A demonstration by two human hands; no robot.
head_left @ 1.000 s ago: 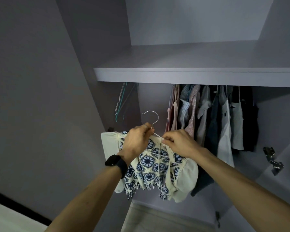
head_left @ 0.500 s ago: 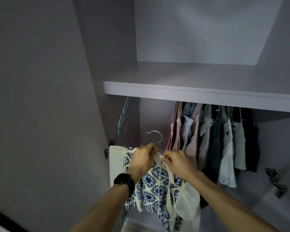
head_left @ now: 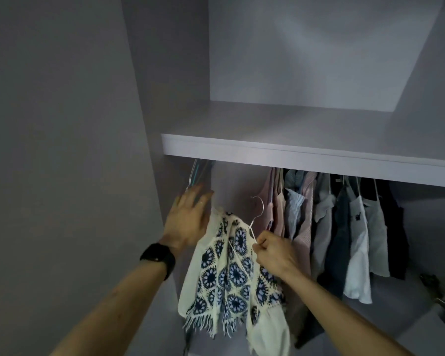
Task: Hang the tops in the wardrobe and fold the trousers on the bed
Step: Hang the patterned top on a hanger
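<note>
Hanging step: right hand [head_left: 275, 255] pinches the thin wire hanger [head_left: 257, 217] carrying the cream-and-blue crochet top [head_left: 229, 273], left hand [head_left: 188, 222] spread open; hooking presumably follows.

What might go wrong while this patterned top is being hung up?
Only the right hand pinches the thin white wire hanger, and the cream crochet top with blue flower motifs hangs bunched and lopsided on it, so it may slide off. The open left hand is close to the empty hangers and might knock them. The hook could snag the tightly packed hung clothes.
</note>
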